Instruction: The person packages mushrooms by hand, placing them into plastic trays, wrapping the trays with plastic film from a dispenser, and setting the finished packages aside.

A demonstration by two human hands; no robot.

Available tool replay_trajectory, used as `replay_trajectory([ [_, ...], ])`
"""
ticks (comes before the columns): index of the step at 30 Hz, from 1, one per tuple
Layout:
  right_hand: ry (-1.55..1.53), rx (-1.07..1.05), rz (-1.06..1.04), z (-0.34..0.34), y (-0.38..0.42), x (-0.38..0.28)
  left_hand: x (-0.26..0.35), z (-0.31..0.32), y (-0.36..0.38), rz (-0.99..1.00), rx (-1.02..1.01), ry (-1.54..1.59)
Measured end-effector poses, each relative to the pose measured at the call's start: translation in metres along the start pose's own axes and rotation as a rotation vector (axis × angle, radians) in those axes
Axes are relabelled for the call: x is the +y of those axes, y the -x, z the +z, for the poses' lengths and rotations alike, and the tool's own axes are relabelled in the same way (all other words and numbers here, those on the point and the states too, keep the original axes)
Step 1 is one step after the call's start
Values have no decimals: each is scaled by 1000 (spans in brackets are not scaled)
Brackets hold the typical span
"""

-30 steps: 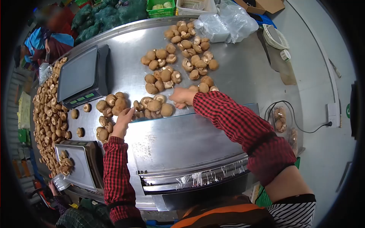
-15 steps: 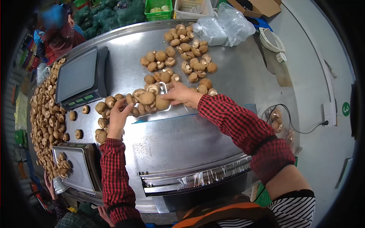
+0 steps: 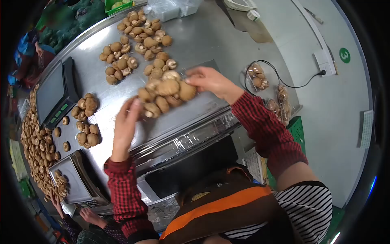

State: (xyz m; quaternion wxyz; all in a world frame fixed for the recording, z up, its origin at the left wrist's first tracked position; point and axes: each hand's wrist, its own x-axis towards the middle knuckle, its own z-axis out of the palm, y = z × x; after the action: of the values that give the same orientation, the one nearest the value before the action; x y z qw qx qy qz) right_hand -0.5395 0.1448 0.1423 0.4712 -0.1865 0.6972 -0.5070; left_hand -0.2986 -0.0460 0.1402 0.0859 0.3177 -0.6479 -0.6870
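Between my two hands is a tray of shiitake mushrooms (image 3: 167,88), brown caps heaped up and a few pale stems showing. My left hand (image 3: 126,122) grips its left end, thumb and fingers curled round it. At the opposite end my right hand (image 3: 212,82) pinches the edge. The mushrooms hide most of the tray, and motion blurs them a little. Below it lies the flat metal plate of a film wrapper, with a roll of clear film (image 3: 195,140) along its near side. More mushroom portions (image 3: 152,38) stand just beyond the tray.
Two scales, one far left (image 3: 52,93) and one near left (image 3: 73,179), flank a long pile of loose mushrooms (image 3: 36,148). Wrapped packs (image 3: 258,76) and a black cable (image 3: 280,77) lie at right. Another person's hands (image 3: 91,216) are at lower left.
My hands have lifted the mushroom tray and brought it nearer, over the wrapper's plate. The camera view has swung right and down, so the scales and portions appear further left.
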Motion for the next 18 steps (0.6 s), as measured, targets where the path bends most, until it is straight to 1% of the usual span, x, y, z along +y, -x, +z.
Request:
replay_trajectory([
  [1,-2,6,-11,-10,11,14,-10,17,6,-10,-17,-43],
  [2,54,-1,27,-18,22,27,-14,32,14,-14,-19,-29],
  [3,108,-8,65,-26,31,40,-16,43,22,-20,-21,-17],
  [4,106,-1,56,-30,42,44,-16,49,30,-11,-26,-22],
  [6,71,68,-146,-36,63,54,-18,53,49,-25,100,9],
  [7,70,69,-151,-43,81,54,-21,52,62,-13,185,39],
  [9,767,385,-299,-59,122,51,-50,34,90,119,433,-189],
  [10,766,383,-313,-60,131,57,-58,30,109,203,565,-562],
  [11,948,370,-217,-59,139,66,-61,29,122,283,688,-940],
  [12,1128,352,-111,-55,145,75,-67,37,128,282,726,-989],
  [13,1127,342,-117,-46,147,80,-68,46,130,313,666,-1143],
  [15,1158,420,-309,-29,138,84,-57,59,128,315,568,-1143],
  [16,972,377,-228,-26,132,91,-46,66,125,164,455,-1021],
  [17,980,361,-244,-26,135,90,-52,62,120,236,402,-924],
  [18,557,302,-127,-29,141,89,-55,58,125,103,394,-722],
])
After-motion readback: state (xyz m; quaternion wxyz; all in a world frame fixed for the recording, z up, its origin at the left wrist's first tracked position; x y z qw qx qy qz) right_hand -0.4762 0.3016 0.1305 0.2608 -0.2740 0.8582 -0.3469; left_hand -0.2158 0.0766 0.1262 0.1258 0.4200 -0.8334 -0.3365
